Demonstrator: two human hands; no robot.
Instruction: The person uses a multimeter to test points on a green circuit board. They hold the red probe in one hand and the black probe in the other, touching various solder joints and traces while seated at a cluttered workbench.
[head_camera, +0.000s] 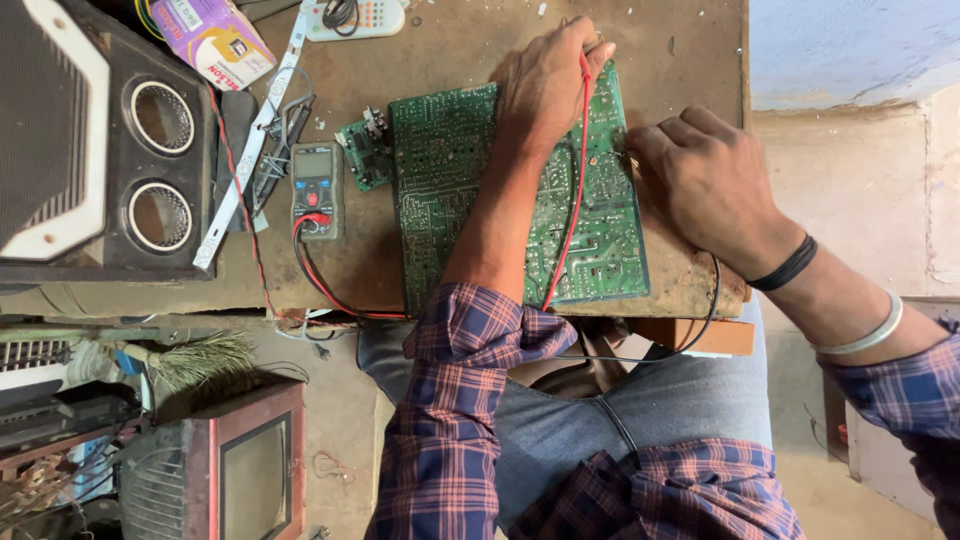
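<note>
While your hands, left (548, 85) gripping the red lead (572, 190), right (705, 180) curled, press one green board (470, 190), one pink-and-yellow box (212, 40) lies at the desk's (450, 45) far corner.

At the upper left of the frame we see a black speaker box (90, 140) with two round ports, and beside it a white LED strip (245, 150) lying slantwise on the brown tabletop (450, 40). A purple-and-yellow carton (212, 38) sits at the top. An old small television (235, 470) stands on the floor at lower left, with a straw brush (195, 358) above it.
</note>
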